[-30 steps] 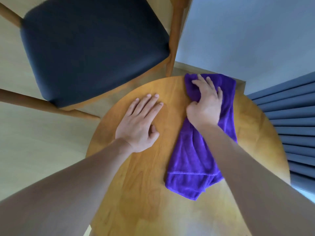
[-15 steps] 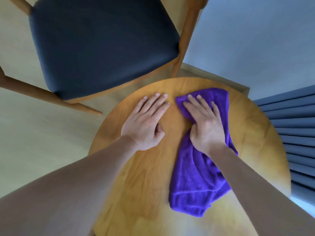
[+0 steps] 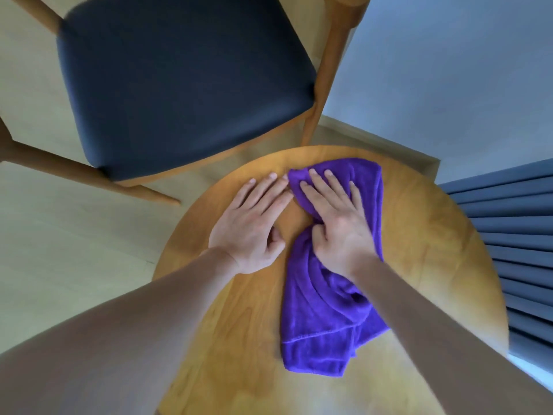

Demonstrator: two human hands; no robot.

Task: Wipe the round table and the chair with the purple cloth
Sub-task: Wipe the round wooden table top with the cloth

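The purple cloth (image 3: 323, 319) lies bunched on the round wooden table (image 3: 434, 235), stretching from the far edge toward me. My right hand (image 3: 338, 223) presses on its far part, fingers spread over it and thumb tucked into a fold. Just left of it, my left hand (image 3: 254, 220) rests flat on the bare tabletop, fingers together, its fingertips almost touching the cloth's corner. The chair (image 3: 179, 85), with a dark padded seat and a wooden frame, stands beyond the table to the left.
Pale wooden floor (image 3: 74, 250) spreads to the left of the table. A light wall (image 3: 449, 70) rises behind it, and pleated blue curtains (image 3: 514, 235) hang close along the table's right side.
My right hand has slid the cloth leftward across the far part of the table, until it lies beside my left hand. The left hand has stayed flat in place.
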